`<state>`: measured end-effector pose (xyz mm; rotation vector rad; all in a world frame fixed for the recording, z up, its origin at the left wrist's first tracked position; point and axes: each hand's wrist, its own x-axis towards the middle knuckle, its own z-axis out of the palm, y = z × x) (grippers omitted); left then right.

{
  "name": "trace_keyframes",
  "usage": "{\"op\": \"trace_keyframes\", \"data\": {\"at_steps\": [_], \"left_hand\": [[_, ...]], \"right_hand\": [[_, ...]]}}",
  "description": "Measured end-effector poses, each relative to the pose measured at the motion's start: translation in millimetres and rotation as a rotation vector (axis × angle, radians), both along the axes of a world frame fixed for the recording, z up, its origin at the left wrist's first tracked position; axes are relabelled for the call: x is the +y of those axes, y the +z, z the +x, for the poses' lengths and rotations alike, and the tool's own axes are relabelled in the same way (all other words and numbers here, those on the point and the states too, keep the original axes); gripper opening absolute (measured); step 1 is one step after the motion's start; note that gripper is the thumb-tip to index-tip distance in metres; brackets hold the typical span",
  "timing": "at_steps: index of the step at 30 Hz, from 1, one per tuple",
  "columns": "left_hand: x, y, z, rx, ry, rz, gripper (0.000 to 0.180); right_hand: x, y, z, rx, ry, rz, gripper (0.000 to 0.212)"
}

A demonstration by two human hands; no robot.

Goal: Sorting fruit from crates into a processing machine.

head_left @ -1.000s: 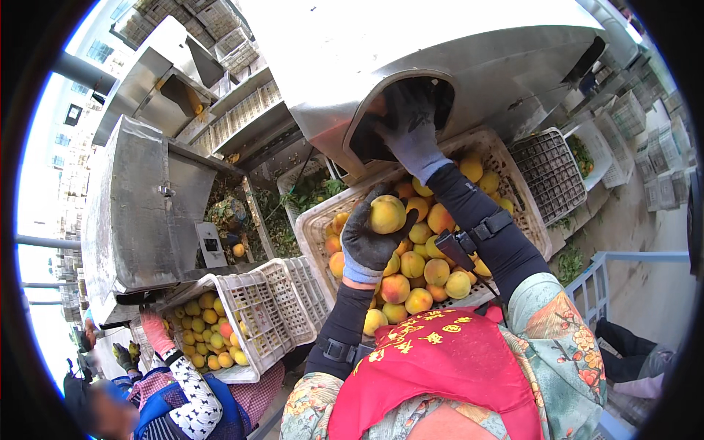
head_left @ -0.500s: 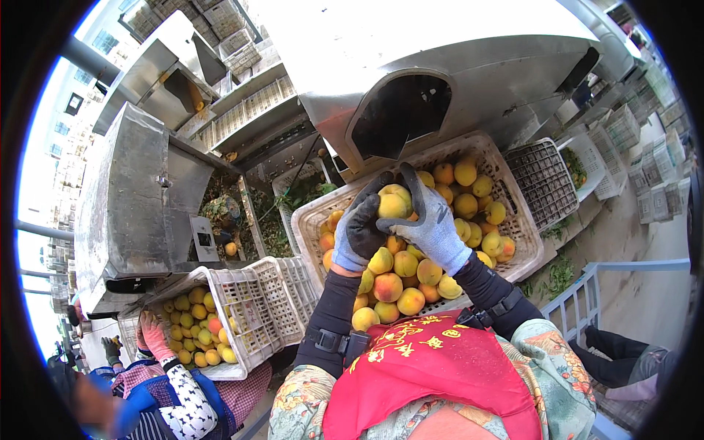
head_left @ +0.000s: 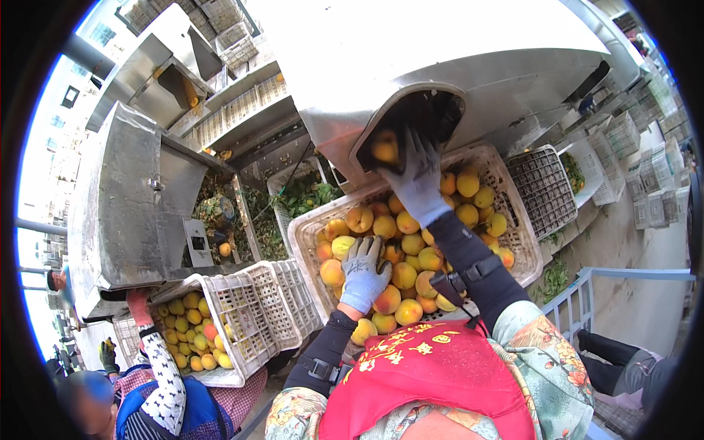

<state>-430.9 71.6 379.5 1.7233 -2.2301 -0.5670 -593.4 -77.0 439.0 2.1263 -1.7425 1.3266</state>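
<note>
Yellow-orange peaches (head_left: 409,312) fill a white plastic crate (head_left: 524,249) in front of me. My left hand (head_left: 364,275), in a grey-and-black work glove, rests on the peaches at the crate's left part, fingers stretched over the fruit and apart. Reaching forward, my right hand (head_left: 414,172) is at the dark opening (head_left: 440,110) of a metal machine, its gloved fingers extended. Just left of these fingers, inside the opening, is a single peach (head_left: 384,149); the hand is not closed around it.
At the left a co-worker (head_left: 176,389) reaches a hand under a metal housing (head_left: 121,205), beside another crate of peaches (head_left: 238,323). An overturned grey crate (head_left: 544,187) stands at the right, near a blue railing (head_left: 587,293). Leafy debris (head_left: 312,192) lies behind my crate.
Both my hands held one peach above the crate. They have parted: the right moved forward into the machine's opening, the left came down onto the peaches. The co-worker's hand moved under the housing.
</note>
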Motion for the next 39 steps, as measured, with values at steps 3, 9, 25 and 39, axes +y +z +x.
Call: {"op": "trace_keyframes", "data": {"at_steps": [3, 9, 25, 39], "left_hand": [[14.1, -2.5, -1.3, -0.250, -0.252, -0.024, 0.055], [24.6, 27.8, 27.6, -0.423, -0.501, 0.198, 0.076], [0.9, 18.5, -11.9, 1.069, 0.173, 0.289, 0.056], [-48.9, 74.2, -20.4, 1.480, 0.159, 0.236, 0.062]], "right_hand": [[-47.1, 12.7, 2.2, -0.020, 0.077, 0.102, 0.075], [34.8, -0.2, -26.3, 0.095, 0.306, 0.216, 0.059], [116.3, -10.8, -33.4, -0.993, 0.607, 0.807, 0.075], [80.6, 9.8, -9.0, -0.246, 0.271, 0.171, 0.090]]}}
